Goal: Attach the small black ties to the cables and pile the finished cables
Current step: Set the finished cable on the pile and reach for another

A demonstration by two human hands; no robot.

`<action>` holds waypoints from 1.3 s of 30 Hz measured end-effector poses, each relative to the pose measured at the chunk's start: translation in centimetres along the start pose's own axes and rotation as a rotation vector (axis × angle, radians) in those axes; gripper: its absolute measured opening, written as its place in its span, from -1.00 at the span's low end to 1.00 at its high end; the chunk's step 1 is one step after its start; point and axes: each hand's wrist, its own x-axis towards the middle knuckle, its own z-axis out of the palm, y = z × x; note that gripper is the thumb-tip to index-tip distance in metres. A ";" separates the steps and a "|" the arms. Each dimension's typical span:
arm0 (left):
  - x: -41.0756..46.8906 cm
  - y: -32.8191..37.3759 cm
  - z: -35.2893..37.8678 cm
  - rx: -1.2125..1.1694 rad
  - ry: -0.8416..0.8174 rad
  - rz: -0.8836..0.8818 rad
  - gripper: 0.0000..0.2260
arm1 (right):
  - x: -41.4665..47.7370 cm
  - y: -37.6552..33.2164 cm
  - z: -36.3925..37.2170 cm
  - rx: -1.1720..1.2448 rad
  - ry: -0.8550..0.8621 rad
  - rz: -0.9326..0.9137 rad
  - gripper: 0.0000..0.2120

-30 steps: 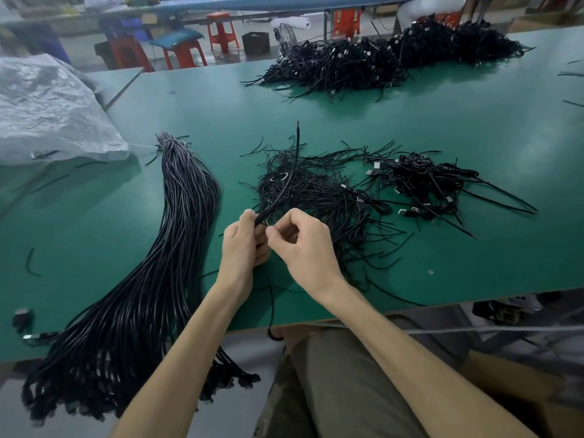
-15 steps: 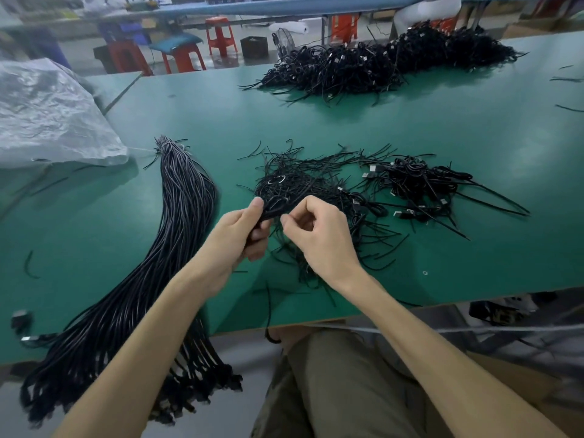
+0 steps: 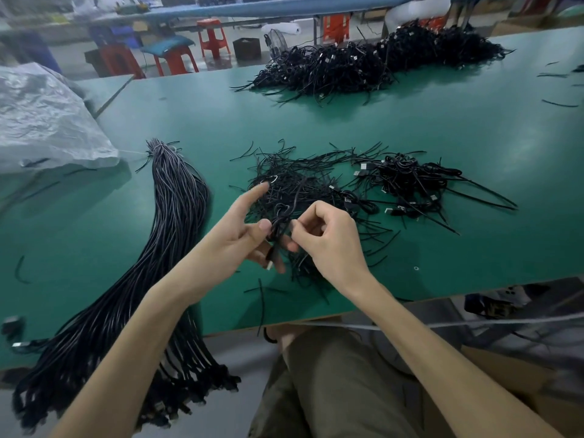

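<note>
One broad green desk (image 3: 442, 128) fills my feed. On its left lies a long bundle of straight black cables (image 3: 170, 222); at the far side, a big heap of coiled black cables (image 3: 363, 64); in the centre, loose thin black ties (image 3: 294, 184), with a smaller coiled pile (image 3: 410, 181) just to their right. Left hand (image 3: 240, 238), forefinger straight, grips a small coiled black cable (image 3: 279, 221) above the ties; right hand (image 3: 328, 238), fingers curled, pinches it too.

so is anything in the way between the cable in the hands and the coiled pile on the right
Nothing tall. The left hand and right hand hold the cable over the loose ties; only their flat strands lie on the table between it and the coiled pile.
</note>
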 end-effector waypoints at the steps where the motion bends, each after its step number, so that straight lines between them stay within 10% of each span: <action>1: 0.0 0.1 0.0 0.086 -0.053 0.055 -0.54 | 0.1 -0.1 -0.1 -0.020 0.003 -0.007 -0.77; 7: 0.1 0.1 0.1 0.333 -0.149 0.074 -0.36 | 0.3 -0.3 -0.9 -0.069 -0.011 -0.048 -0.79; 18: 0.6 -1.0 2.7 0.762 0.290 0.288 -0.68 | 0.2 0.1 -0.5 0.020 0.022 -0.019 -0.82; 27: 1.3 -2.0 2.5 0.524 0.230 0.341 -0.59 | -0.2 0.0 -0.5 0.063 0.001 -0.040 -0.79; 39: 1.8 -0.8 1.8 0.786 0.277 0.364 -0.88 | -1.1 -1.7 -0.3 -0.173 0.035 -0.334 -0.65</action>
